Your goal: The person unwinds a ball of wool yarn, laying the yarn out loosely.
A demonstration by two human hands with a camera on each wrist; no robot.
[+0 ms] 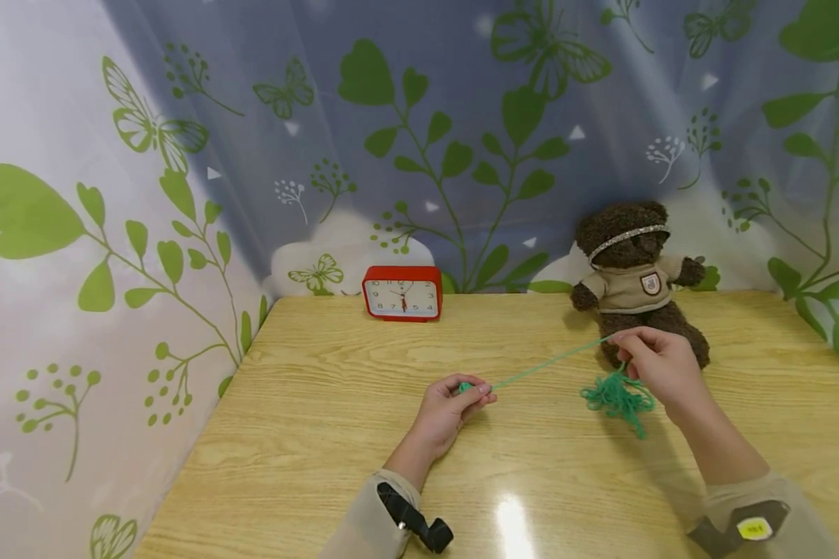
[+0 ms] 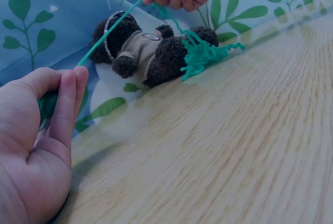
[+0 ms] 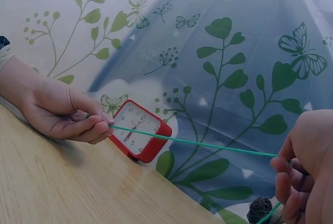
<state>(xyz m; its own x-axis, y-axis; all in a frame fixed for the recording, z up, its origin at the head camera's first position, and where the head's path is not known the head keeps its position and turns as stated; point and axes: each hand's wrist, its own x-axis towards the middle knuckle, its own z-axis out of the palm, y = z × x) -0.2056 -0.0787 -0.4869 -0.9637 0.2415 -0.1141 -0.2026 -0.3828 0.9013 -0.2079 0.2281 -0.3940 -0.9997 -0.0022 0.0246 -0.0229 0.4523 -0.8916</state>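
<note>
A strand of green yarn [image 1: 548,362] runs taut between my two hands above the table. My left hand [image 1: 446,411] pinches one end of the stretch between thumb and fingertips; a small green wad of yarn [image 2: 48,103] shows inside that hand. Higher and to the right, my right hand [image 1: 660,369] pinches the strand's other end. Below the right hand hangs a loose, tangled bunch of green yarn [image 1: 618,397]. In the right wrist view the strand [image 3: 208,145] crosses in front of the clock.
A red alarm clock [image 1: 402,293] stands at the back of the wooden table [image 1: 308,458]. At the back right sits a dark brown teddy bear [image 1: 632,283] in a beige shirt, just behind the right hand. A leaf-patterned curtain [image 1: 447,155] hangs behind the table.
</note>
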